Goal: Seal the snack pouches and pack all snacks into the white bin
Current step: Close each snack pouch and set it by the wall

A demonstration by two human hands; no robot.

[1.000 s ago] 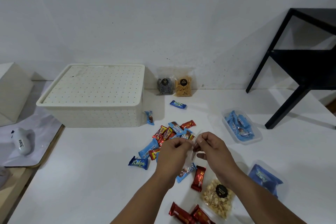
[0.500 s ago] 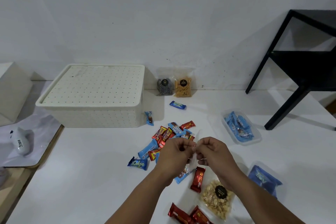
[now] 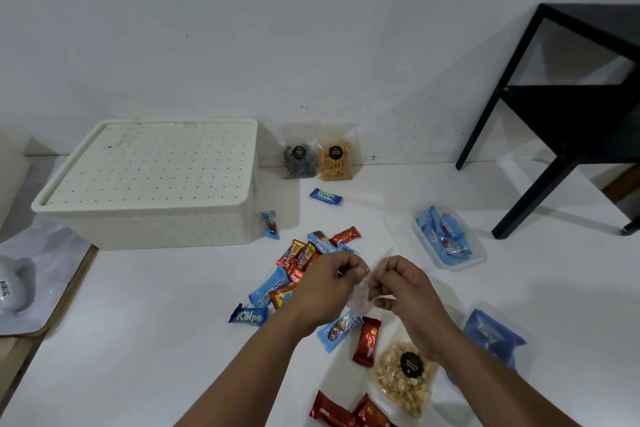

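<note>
On the white table point(image 3: 138, 340), both hands have separated slightly: left hand point(image 3: 325, 291) and right hand point(image 3: 403, 291) pinch a clear empty plastic pouch point(image 3: 362, 295), probably opening it.

My lidded bin point(image 3: 156, 184) sits at the tabletop's point(image 3: 138, 340) back-left; two pouches point(image 3: 318, 158) lean against the wall right of it, loose snacks point(image 3: 298, 274) lie mid-table, and a peanut pouch point(image 3: 403, 380) lies at the front edge.

Both forearms reach forward, left hand point(image 3: 327, 291) and right hand point(image 3: 403, 291) close together, fingers curled, pinching.
</note>
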